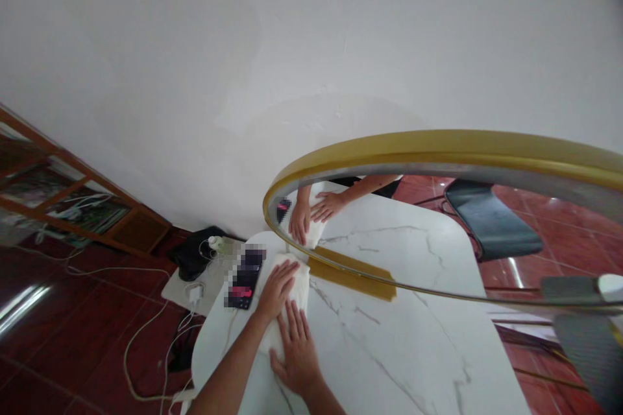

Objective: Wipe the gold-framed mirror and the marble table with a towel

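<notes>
A white folded cloth (302, 282) lies on the left part of a white, grey-veined marble-look table (384, 363). My left hand (277, 290) rests flat on the upper part of the cloth, with its fingers extended and pointing away from me. Just below it and to the right, my right hand (298, 355) lies palm down with fingers spread, its fingers over the cloth and its heel beyond the cloth's edge. A phone (247, 277), partly blurred out, is beside the cloth on the left.
A round mirror with a gold frame (438, 142) leans above a gold base (353, 277) and reflects both hands. Cables (127, 350) and a charger (195, 292) hang at the left. A wooden shelf (131, 230) stands by the wall; a grey chair (584, 343) is at right.
</notes>
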Available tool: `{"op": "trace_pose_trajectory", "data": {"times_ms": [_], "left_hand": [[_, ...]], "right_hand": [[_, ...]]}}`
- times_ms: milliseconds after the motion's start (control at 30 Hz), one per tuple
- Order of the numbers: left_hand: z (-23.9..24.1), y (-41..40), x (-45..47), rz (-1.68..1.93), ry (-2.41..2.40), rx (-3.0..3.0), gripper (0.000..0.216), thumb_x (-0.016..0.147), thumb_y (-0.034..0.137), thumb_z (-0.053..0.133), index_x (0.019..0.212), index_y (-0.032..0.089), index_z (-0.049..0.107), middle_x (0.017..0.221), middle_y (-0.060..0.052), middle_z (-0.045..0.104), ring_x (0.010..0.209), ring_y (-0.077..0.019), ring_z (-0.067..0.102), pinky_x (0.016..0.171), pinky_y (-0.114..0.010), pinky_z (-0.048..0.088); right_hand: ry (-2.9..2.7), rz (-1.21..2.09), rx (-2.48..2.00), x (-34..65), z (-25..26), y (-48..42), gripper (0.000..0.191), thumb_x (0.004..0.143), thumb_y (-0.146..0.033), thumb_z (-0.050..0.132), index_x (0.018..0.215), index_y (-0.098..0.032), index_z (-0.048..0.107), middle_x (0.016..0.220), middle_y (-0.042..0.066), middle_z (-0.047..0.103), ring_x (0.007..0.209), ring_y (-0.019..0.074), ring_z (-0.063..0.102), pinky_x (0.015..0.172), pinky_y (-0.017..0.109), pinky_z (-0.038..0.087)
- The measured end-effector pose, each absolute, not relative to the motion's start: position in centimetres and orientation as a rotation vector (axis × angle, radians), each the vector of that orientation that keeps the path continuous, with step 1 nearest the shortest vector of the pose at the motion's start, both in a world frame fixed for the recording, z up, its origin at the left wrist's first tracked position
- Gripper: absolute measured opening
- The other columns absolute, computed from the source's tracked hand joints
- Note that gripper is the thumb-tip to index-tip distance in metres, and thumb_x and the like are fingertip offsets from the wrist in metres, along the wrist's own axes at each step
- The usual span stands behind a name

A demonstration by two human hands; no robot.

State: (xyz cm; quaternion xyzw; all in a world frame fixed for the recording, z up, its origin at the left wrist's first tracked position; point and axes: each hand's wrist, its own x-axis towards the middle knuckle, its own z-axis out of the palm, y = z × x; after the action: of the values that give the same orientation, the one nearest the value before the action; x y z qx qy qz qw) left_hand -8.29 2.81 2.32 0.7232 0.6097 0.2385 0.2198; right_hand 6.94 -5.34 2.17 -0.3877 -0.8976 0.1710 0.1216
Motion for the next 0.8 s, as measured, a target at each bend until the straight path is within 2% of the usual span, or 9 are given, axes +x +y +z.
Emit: {"op": "trace_pose_trajectory", "data": {"times_ms": [333, 567, 800], "left_hand": [[1.7, 7.4, -9.9, 0.753, 1.696, 2.13, 0.039, 0.094, 0.028, 0.033, 0.131, 0.028, 0.044, 0.133, -0.001, 0.051, 0.129, -0.0179, 0.037, 0.108, -0.045, 0.03], [1.7, 10.1, -10.9, 0.785, 1.708, 2.169, 0.029, 0.093, 0.027, 0.037, 0.111, 0.023, 0.06, 0.116, -0.004, 0.062, 0.114, -0.0187, 0.052, 0.104, -0.044, 0.035], [2.1, 10.3, -10.7, 0.776, 1.742, 2.213, 0.028, 0.091, 0.024, 0.039, 0.11, 0.023, 0.06, 0.116, -0.005, 0.062, 0.114, -0.0196, 0.052, 0.103, -0.044, 0.037]], "right_hand": [[-2.575, 0.488, -1.12, 6.2, 2.4, -0.7, 0.076, 0.083, -0.046, 0.045, 0.145, -0.018, 0.013, 0.152, 0.006, 0.006, 0.138, 0.0266, 0.012, 0.11, 0.042, 0.02], [-2.552, 0.447, -1.175, 5.2, 2.4, 1.1, 0.079, 0.082, -0.046, 0.045, 0.145, -0.012, 0.011, 0.152, 0.008, 0.005, 0.138, 0.0275, 0.011, 0.11, 0.042, 0.021], [-2.527, 0.485, -1.251, 5.6, 1.7, -0.1, 0.073, 0.084, -0.042, 0.043, 0.145, -0.017, 0.012, 0.152, 0.006, 0.004, 0.138, 0.0263, 0.01, 0.11, 0.042, 0.021]]}}
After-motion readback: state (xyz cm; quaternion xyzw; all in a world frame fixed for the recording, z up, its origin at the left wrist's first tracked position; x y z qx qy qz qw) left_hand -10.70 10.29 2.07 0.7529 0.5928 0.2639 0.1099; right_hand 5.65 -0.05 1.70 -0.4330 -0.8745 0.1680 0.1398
